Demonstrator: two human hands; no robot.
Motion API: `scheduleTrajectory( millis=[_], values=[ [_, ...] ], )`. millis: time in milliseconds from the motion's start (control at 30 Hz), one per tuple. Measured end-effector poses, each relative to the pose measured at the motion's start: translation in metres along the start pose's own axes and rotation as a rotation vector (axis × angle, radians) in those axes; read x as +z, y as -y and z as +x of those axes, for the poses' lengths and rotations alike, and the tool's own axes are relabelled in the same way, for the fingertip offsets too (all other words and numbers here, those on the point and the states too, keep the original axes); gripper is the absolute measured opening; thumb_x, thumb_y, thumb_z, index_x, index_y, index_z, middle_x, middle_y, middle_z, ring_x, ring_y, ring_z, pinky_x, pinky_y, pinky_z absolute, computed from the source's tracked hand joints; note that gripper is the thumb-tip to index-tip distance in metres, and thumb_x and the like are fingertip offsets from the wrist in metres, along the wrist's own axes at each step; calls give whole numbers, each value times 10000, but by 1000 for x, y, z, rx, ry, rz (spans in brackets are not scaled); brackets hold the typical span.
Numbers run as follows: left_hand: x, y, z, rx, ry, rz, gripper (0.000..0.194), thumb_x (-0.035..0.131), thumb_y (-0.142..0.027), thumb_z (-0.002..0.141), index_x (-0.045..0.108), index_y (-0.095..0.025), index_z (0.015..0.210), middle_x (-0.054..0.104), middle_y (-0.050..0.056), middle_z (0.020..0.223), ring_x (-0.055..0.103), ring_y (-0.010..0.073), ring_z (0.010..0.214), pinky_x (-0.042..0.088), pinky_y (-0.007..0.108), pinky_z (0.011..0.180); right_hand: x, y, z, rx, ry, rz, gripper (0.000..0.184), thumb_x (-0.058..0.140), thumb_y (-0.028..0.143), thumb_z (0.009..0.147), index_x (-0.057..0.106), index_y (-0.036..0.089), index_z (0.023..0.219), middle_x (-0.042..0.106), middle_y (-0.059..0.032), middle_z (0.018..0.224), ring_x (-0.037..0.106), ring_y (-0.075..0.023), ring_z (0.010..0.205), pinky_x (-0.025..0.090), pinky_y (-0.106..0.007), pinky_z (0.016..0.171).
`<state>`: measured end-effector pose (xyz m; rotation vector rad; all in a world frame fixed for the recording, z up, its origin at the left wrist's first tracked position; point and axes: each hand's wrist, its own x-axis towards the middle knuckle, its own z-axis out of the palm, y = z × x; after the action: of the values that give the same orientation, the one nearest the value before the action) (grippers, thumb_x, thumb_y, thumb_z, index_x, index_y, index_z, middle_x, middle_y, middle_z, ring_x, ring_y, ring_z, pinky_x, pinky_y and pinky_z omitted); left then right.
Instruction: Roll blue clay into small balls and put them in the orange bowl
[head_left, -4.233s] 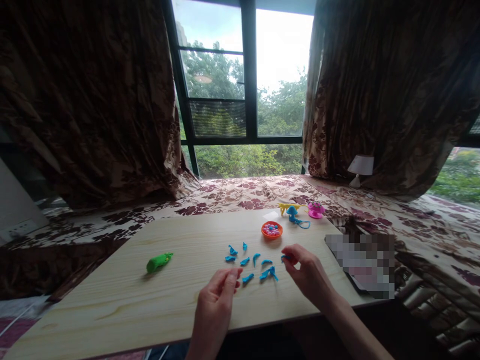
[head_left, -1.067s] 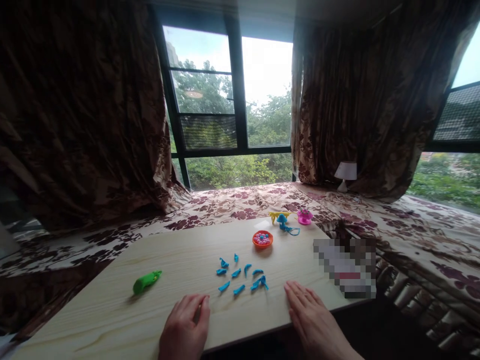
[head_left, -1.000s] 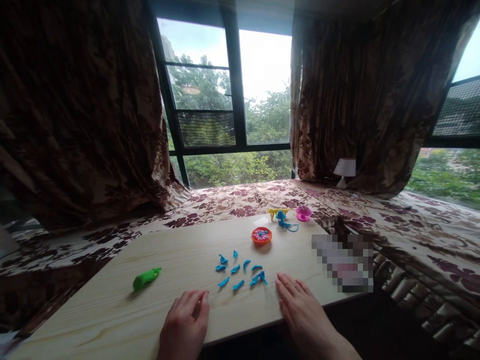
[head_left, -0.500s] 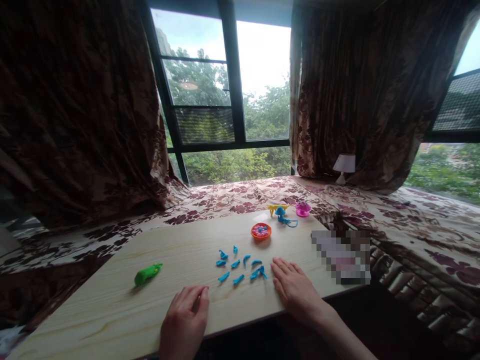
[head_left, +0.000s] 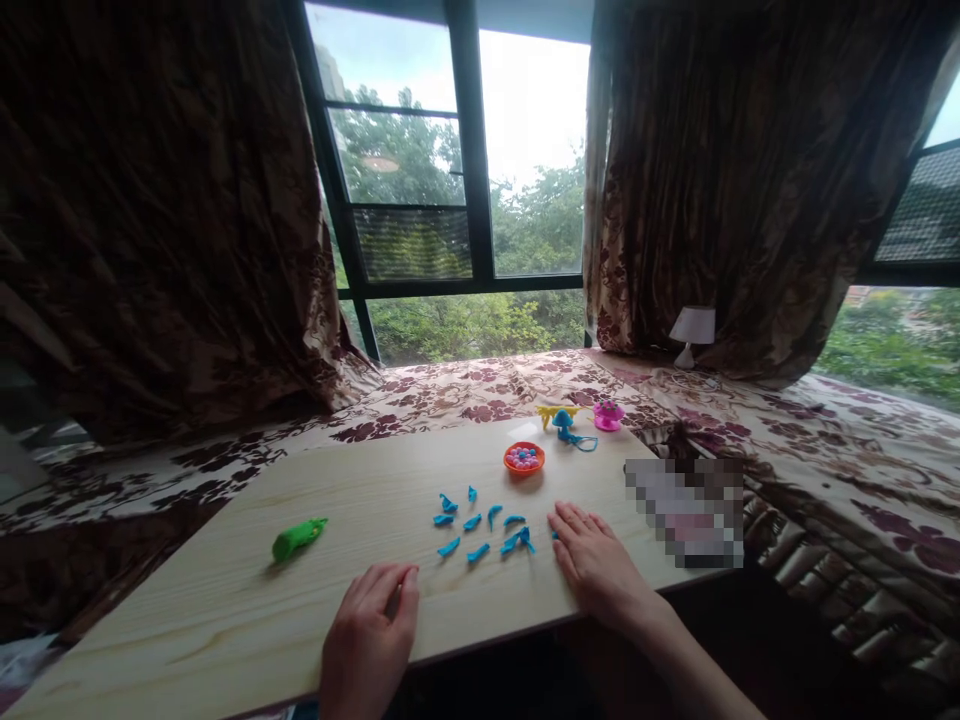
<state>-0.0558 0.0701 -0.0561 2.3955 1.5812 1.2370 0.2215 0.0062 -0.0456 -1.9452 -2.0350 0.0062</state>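
Observation:
My left hand (head_left: 370, 630) rests at the near edge of the table, fingers curled in and thumb tip close to the index finger; nothing shows in it. Flat on the table lies my right hand (head_left: 600, 570), fingers stretched out. A bit of a small blue piece (head_left: 554, 535) peeks out beside its fingers; the rest is hidden. Between my hands several small curved blue plastic pieces (head_left: 472, 522) lie scattered. The closest to my right hand is a little cluster of blue pieces (head_left: 517, 542), apart from the fingers.
An orange bowl (head_left: 506, 468) of pink and blue beads stands behind the pieces. Farther back are a blue mushroom-shaped toy (head_left: 562, 424), a yellow toy (head_left: 553, 412) and a pink toy (head_left: 607, 416). A green bottle-shaped toy (head_left: 298, 540) lies left; a blurred-out item (head_left: 694, 515) sits right.
My right hand has shifted slightly to the right, away from the blue cluster, and a blue piece now shows at its fingers. My left hand has hardly moved.

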Motion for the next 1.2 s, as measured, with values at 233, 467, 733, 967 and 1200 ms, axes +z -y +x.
scheduleTrajectory(
  millis=[233, 467, 733, 967, 1200],
  values=[
    [3, -2, 0, 23, -13, 44, 146, 481, -351, 799, 577, -247, 829, 610, 6, 866, 532, 192, 876, 400, 323, 819, 3, 5, -16, -106, 2, 27, 443, 248, 347, 916, 295, 266, 1348, 287, 4, 1398, 235, -155, 1285, 176, -361, 1051],
    [1, 0, 0, 23, -17, 29, 156, 464, -340, 803, 589, -252, 834, 625, 5, 879, 545, 189, 881, 417, 299, 801, 4, -2, 13, 44, 5, -12, 455, 243, 350, 911, 385, 179, 1308, 295, -74, 1392, 237, -210, 1285, 184, -421, 1030],
    [1, -5, 0, 18, -5, 56, 157, 462, -346, 808, 579, -245, 837, 612, 9, 877, 530, 191, 880, 401, 317, 812, 6, 15, -4, -95, -25, 61, 443, 291, 306, 901, 321, 245, 1339, 307, -24, 1392, 261, -168, 1275, 188, -364, 1042],
    [1, -3, 0, 31, -8, 52, 152, 464, -337, 804, 581, -250, 844, 619, 9, 888, 539, 193, 881, 410, 310, 807, -4, -12, 14, -37, -56, 89, 377, 305, 215, 877, 542, 202, 1169, 452, -54, 1300, 381, -171, 1205, 282, -331, 1003],
    [1, -6, -1, 30, -12, 58, 154, 460, -330, 804, 583, -247, 846, 617, 12, 902, 531, 200, 905, 405, 316, 822, -4, 10, -12, -159, -9, 103, 463, 274, 262, 896, 314, 159, 1346, 305, -50, 1394, 268, -149, 1270, 221, -303, 1041]
  ],
)
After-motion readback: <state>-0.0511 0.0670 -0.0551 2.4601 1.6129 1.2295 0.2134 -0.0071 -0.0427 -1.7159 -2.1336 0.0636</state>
